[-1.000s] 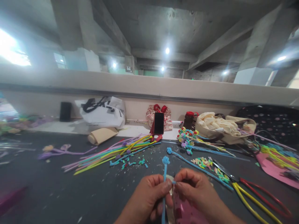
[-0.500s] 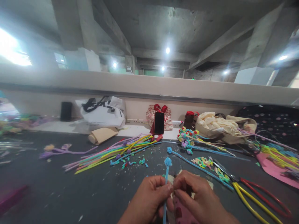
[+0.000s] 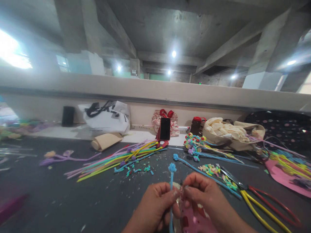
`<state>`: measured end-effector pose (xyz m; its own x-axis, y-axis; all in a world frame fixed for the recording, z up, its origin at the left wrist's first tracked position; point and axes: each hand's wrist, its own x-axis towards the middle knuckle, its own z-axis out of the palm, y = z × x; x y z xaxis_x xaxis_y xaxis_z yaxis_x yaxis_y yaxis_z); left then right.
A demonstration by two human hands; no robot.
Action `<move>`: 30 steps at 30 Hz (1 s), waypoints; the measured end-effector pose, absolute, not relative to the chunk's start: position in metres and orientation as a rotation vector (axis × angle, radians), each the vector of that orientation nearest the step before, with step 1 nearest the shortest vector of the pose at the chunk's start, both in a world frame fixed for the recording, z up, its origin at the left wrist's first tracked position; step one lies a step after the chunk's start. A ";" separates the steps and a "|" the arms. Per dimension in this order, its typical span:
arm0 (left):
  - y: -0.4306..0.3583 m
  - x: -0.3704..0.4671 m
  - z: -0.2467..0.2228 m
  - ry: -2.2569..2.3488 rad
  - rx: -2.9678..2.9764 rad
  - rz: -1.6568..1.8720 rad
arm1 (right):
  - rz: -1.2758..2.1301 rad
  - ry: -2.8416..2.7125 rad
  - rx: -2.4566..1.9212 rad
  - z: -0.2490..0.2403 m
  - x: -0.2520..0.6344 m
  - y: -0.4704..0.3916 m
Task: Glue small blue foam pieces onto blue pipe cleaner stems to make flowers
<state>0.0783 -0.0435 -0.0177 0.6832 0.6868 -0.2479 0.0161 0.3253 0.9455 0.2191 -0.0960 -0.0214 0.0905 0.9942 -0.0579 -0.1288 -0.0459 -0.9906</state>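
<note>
My left hand [image 3: 157, 204] is closed around the stem of a blue pipe-cleaner flower [image 3: 172, 167], which stands upright with its knotted head above my fingers. Close to the left fingertips, my right hand [image 3: 204, 197] makes a pinch; whatever is between its thumb and finger is too small to make out. Under the hands lies something pink with red patches [image 3: 193, 220], partly hidden. Another blue pipe-cleaner flower [image 3: 176, 157] rests on the dark table [image 3: 73, 200] just beyond, its long stem slanting to the right.
Large scissors [image 3: 250, 189] with red and yellow handles lie at the right beside cut pipe-cleaner bits [image 3: 211, 169]. Colourful pipe cleaners [image 3: 109, 160] spread left of centre. A bundle of small flowers [image 3: 194, 144], a phone [image 3: 165, 128] and a white bag [image 3: 107, 118] are farther back.
My right hand's fingers have opened slightly and shifted a little away from the left fingertips. The blue flower in my left hand has moved slightly left.
</note>
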 end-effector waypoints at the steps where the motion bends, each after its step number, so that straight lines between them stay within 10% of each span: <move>1: -0.044 0.078 -0.016 0.729 1.182 0.487 | 1.264 -0.983 -1.163 -0.024 0.219 -0.095; 30: -0.049 0.081 -0.021 0.727 1.175 0.564 | 1.395 -0.834 -1.003 -0.046 0.216 -0.091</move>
<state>0.0806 -0.0486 -0.0211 0.6494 0.7305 -0.2113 -0.0235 0.2970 0.9546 0.2155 -0.0906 -0.0462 0.0348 0.9944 -0.0998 -0.3830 -0.0789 -0.9204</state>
